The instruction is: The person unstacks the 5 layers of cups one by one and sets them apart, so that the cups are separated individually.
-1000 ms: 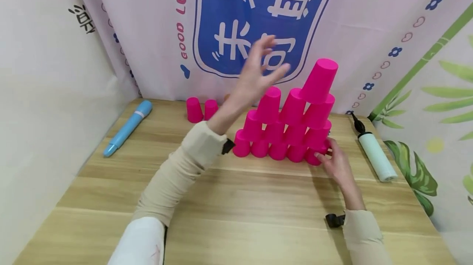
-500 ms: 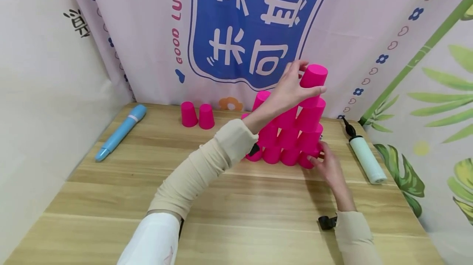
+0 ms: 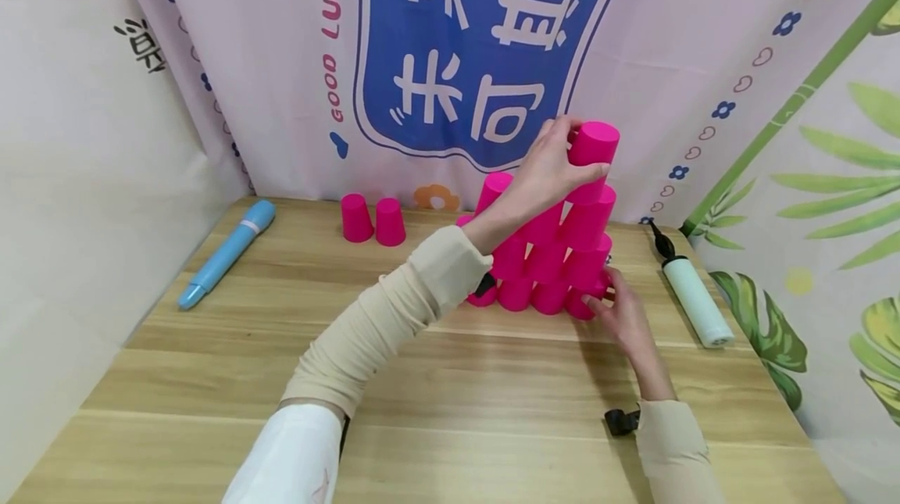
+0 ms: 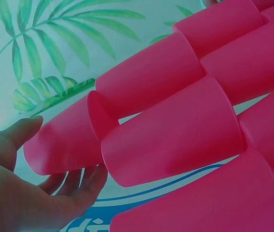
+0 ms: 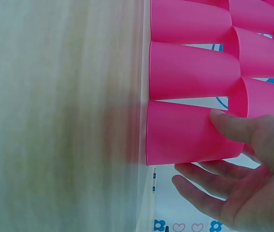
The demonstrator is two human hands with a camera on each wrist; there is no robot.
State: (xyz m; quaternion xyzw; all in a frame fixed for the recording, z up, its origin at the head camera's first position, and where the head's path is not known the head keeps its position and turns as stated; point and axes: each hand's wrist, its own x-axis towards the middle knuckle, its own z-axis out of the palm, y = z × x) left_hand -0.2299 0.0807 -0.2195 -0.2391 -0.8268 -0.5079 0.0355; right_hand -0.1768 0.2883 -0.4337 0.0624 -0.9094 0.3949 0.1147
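Observation:
Upside-down pink cups stand stacked in rows on the wooden table. At the stack's upper right, my left hand holds the topmost cup between thumb and fingers. The left wrist view shows this cup slightly tilted, part of its open rim lifted off the cups below. Low on the right, my right hand holds the end cup of the bottom row, thumb on its near side and fingers on its outer side. My left forearm hides part of the stack in the head view.
Two loose pink cups stand upside down at the back left. A blue tube-shaped tool lies at the left, and a pale green hand pump with a black nozzle at the right. A printed cloth hangs behind the table.
My left hand has come from the air, left of the top cup, to the right and taken hold of that cup. The right hand stays at the bottom end cup.

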